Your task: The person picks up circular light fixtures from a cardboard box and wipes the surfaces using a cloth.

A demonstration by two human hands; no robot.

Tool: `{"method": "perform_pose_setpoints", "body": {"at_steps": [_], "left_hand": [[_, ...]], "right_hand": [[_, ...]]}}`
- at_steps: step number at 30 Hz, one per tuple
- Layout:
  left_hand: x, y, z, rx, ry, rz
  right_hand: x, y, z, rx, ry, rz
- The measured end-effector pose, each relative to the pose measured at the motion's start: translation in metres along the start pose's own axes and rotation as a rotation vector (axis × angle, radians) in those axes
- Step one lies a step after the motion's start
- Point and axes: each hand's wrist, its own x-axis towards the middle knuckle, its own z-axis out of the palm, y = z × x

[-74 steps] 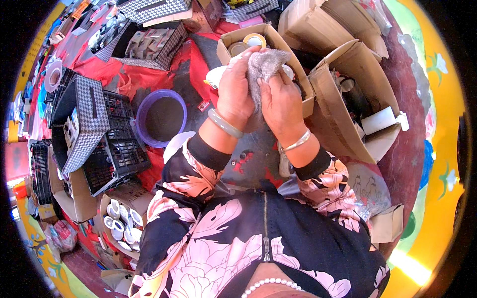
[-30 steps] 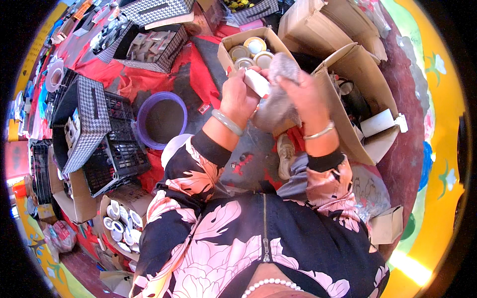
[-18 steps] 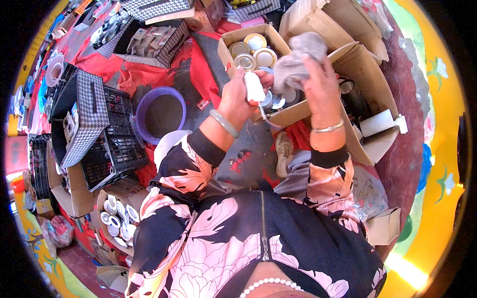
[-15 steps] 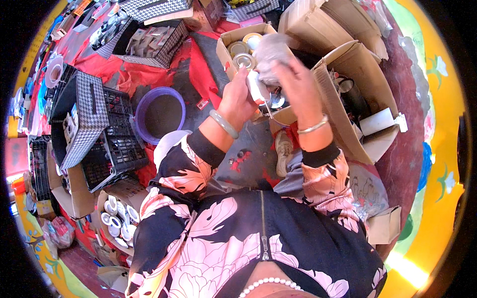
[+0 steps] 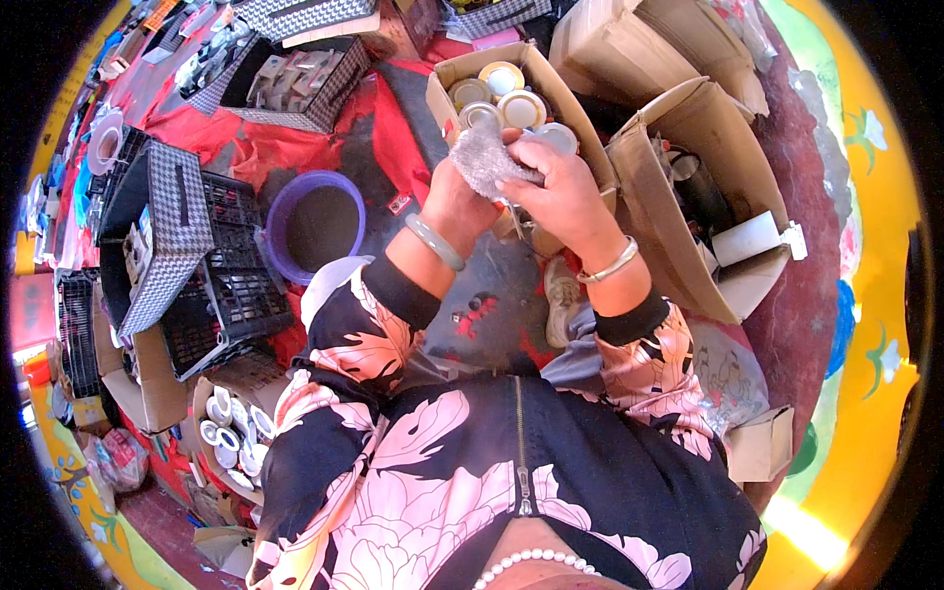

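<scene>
The person's left hand (image 5: 460,197) and right hand (image 5: 562,187) are meeting just in front of the open cardboard box of round cream-and-gold lids (image 5: 470,71). Both sets of fingers are clamping on a crumpled grey cloth (image 5: 489,153), which is bunching up between the palms, right at the box's near edge. What the cloth is wrapping is hidden. A purple plastic basin (image 5: 317,223) is sitting well to the left of that box.

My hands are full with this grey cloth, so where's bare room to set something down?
Bare floor lies between the purple basin and the white shoe. The box of round tins is crowded, as are the black crates.
</scene>
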Motion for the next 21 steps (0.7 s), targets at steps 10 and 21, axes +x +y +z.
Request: {"method": "perform_pose_setpoints", "body": {"at_steps": [10, 21], "left_hand": [[0.007, -0.011, 0.002, 0.083, 0.123, 0.096], [0.001, -0.013, 0.007, -0.003, 0.114, -0.034]], "right_hand": [[0.013, 0.006, -0.009, -0.123, -0.040, 0.267], [0.011, 0.018, 0.010, -0.359, 0.246, -0.106]]}}
